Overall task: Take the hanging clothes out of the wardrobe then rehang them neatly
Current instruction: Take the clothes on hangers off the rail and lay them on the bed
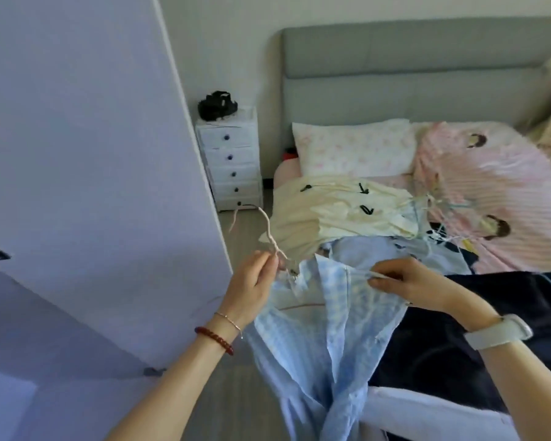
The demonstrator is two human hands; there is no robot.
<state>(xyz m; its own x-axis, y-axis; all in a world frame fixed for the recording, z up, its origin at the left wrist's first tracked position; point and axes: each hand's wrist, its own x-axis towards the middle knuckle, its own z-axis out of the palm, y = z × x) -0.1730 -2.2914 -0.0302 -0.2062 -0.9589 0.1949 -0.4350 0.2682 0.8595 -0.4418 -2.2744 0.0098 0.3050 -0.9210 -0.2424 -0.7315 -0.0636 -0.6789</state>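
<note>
The light blue checked shirt (325,316) hangs between the two hands over the bed's near edge, its collar up at the fingers and its lower part trailing down toward the floor. The left hand (252,281) pinches the neck of a pale pink hanger (269,235) just below the hook — the hook curves up and away from the fingertips, while the hanger's bar shows as a thin pink line inside the shirt's opening, below the hand. The right hand (407,283) has its fingers curled, pinching a fold of the shirt's fabric at the shoulder, level with the left fingers and a little apart from them. Under the right wrist, which wears a white watch (498,332), lies a dark garment (477,348) on the bed. Beyond the fingers a cream garment (334,214) is spread out, with a tangle of hangers (439,214) to its right on the pink striped bedding (503,186). Left of the left hand stands the open wardrobe door (86,160) — past it, a white drawer unit (231,160) beside the grey headboard (411,68).
</note>
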